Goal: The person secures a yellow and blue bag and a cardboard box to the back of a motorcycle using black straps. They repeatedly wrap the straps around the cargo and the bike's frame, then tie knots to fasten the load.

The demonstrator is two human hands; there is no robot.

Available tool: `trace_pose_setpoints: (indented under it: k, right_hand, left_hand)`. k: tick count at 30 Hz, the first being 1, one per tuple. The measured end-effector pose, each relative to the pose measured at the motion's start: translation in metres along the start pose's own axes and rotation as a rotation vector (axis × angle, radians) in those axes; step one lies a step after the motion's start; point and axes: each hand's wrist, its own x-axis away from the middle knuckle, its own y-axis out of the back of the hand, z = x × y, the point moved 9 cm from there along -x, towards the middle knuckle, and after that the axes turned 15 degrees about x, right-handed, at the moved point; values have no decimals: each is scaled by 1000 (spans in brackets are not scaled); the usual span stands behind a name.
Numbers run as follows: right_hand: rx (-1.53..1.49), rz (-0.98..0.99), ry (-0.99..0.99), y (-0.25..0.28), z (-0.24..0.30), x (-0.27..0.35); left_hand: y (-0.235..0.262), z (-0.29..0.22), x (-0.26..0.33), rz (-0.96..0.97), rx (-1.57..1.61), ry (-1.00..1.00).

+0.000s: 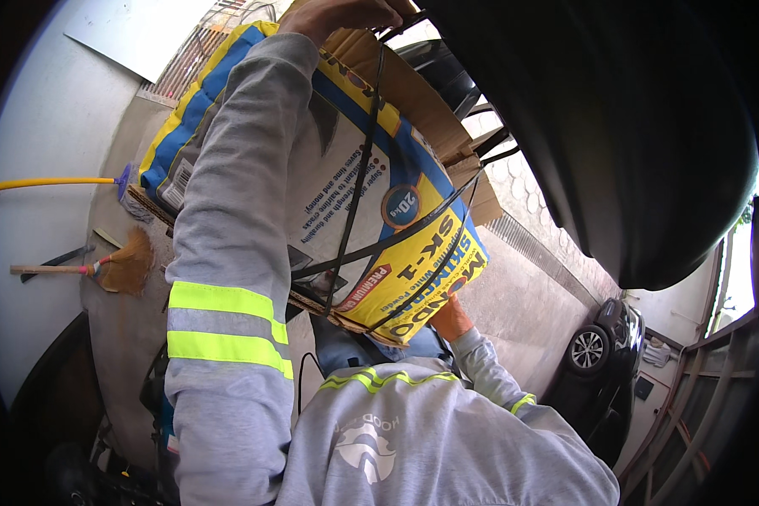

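Note:
A large blue, yellow and white powder bag (pixel 337 169) is in front of my body, tilted, with brown cardboard (pixel 413 84) behind it and along its lower edge. Black straps (pixel 358 190) cross over the bag. My left arm stretches across the bag, and my left hand (pixel 341 15) is at its far upper edge, beside a strap. Its fingers curl there, partly cut off by the picture's top, and what they grip does not show clearly. My right hand (pixel 453 319) is against the bag's lower right end, its fingers hidden behind the bag.
A large dark curved shape (pixel 632 126) fills the upper right. At left are a broom (pixel 126 261) and a yellow-handled mop (pixel 59 182) by a white wall. A black car (pixel 599 363) stands at right on the concrete floor (pixel 531 291).

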Motion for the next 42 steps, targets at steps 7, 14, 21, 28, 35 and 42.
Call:
trace_pose_setpoints:
  k: [7,14,21,28,35,42]
  right_hand:
    - [-58,21,8,-5,3,1]
    - [-189,-15,-9,-5,4,2]
    - [-449,31,6,-8,4,2]
    - [-437,12,-2,-12,12,1]
    - [-399,2,-43,-10,8,1]
    - [-113,10,-16,-2,-4,0]
  left_hand:
    - [24,-70,40,-326,212,-478]
    - [34,-58,41,-264,296,-413]
    - [33,-15,15,-269,151,-142]
    - [10,-18,25,-203,100,-152]
    - [9,-50,36,-264,118,-392]
    - [8,-39,42,-282,38,-387]
